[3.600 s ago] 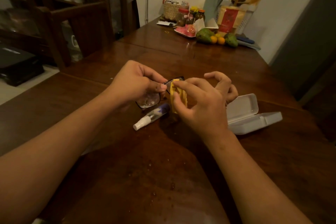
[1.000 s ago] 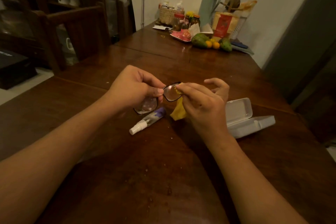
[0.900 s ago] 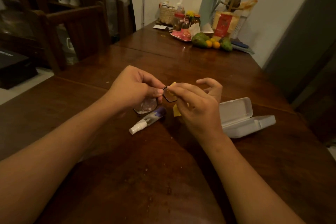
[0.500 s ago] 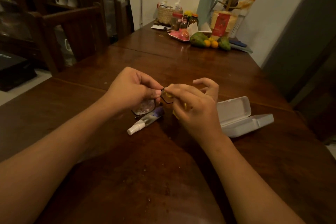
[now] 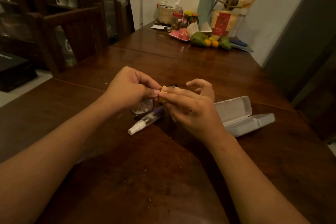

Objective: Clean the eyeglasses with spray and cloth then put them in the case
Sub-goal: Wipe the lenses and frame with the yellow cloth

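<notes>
Above the dark wooden table [image 5: 181, 178], the left hand [image 5: 127, 89] pinches the black-framed eyeglasses [image 5: 143, 106] while the right hand [image 5: 192, 109] presses a folded yellow cloth [image 5: 163, 94] around one lens. The small white-capped spray bottle [image 5: 145, 121] lies just below them, and the open white plastic case [image 5: 241, 116] sits to the right.

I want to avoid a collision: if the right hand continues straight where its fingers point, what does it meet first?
Probably the left hand: the right hand, pinching the cloth, points left and its fingertips nearly touch the left thumb.
</notes>
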